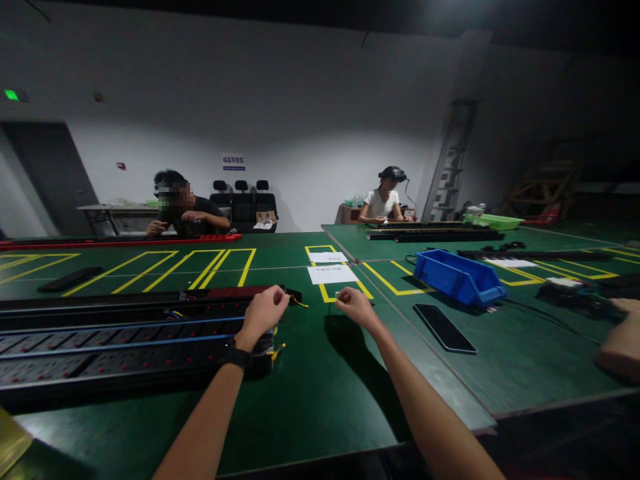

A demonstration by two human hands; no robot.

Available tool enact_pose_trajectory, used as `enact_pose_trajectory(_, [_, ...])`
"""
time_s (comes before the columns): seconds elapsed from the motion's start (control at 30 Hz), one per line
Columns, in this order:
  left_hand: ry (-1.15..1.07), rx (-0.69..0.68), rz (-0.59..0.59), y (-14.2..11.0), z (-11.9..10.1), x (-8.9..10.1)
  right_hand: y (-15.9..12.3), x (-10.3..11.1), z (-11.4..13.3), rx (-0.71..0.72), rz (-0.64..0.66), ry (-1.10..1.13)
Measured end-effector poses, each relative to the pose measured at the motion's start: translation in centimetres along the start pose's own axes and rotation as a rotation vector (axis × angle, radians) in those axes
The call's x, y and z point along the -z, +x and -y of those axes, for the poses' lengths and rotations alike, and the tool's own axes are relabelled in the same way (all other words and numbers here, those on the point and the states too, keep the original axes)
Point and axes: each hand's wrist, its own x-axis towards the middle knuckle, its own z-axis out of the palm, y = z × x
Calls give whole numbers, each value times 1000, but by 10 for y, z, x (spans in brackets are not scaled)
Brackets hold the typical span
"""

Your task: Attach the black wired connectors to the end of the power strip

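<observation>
My left hand [265,312], with a dark band on its wrist, is over the right end of several long black strips [125,340] with rows of socket-like openings and red dots. Its fingers are pinched together, and what they hold is hidden. Short yellow and dark wires [299,303] stick out just beyond the fingertips. My right hand [356,307] is raised above the green table, thumb and finger pressed together. A tiny pale speck shows at those fingertips, too small to name. More yellow wire ends [278,351] poke from the strips below my left hand.
White paper sheets [331,274] lie ahead within yellow tape outlines. To the right are a blue bin [457,277] and a phone [444,327]. Another person's hand [623,340] enters at the far right. Two people [193,217] sit across the table.
</observation>
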Motion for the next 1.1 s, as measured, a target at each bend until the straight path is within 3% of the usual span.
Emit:
enact_pose_trajectory(0.13, [175, 196, -21, 3, 15, 15, -6, 7, -5, -53, 38, -585])
enact_pose_trajectory(0.27, [244, 99, 53, 1, 20, 13, -17, -10, 18, -26, 51, -751])
enact_pose_trajectory(0.37, [314, 12, 54, 3, 21, 6, -27, -35, 47, 170, 122, -637])
enact_pose_trajectory(0.47, [381, 13, 70, 10, 25, -1, -35, -62, 74, 389, 245, -513])
enact_pose_trajectory(0.6, [428, -34, 119, 23, 30, -5, -34, -86, 96, 505, 354, -489])
enact_pose_trajectory(0.87, [328, -60, 232, 42, 39, -3, -21, -90, 90, 326, 220, -479])
enact_pose_trajectory(1.0, [244, -61, 260, 47, 48, 5, -8, -74, 65, 218, 70, -293])
enact_pose_trajectory(1.1, [215, -74, 273, 46, 53, 11, 5, -50, 39, 150, -69, -150])
